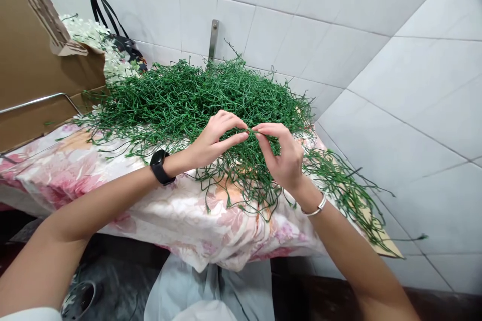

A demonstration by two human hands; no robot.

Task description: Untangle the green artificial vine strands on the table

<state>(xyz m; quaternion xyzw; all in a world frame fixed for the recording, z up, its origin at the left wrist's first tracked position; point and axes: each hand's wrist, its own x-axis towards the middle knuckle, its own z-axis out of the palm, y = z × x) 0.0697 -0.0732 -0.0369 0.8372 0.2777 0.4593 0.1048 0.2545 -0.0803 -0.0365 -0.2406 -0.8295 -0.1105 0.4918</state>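
A large tangled heap of thin green plastic stems [181, 95] covers the back of the table. Over its front part, my left hand [216, 139], with a black watch on the wrist, pinches a small piece of green stem between thumb and fingertips. My right hand [283, 155], wearing a silver bracelet, meets it from the right and pinches the same piece. The fingertips of both hands nearly touch. Much of the piece is hidden by the fingers or blends into the heap behind.
A floral cloth [181, 215] covers the table. Cardboard [37, 55] with a metal rod stands at the left, near white flowers [116, 60] and a black bag [128, 47]. More stems [346, 185] lie at the right corner. Tiled walls [320, 10] rise behind.
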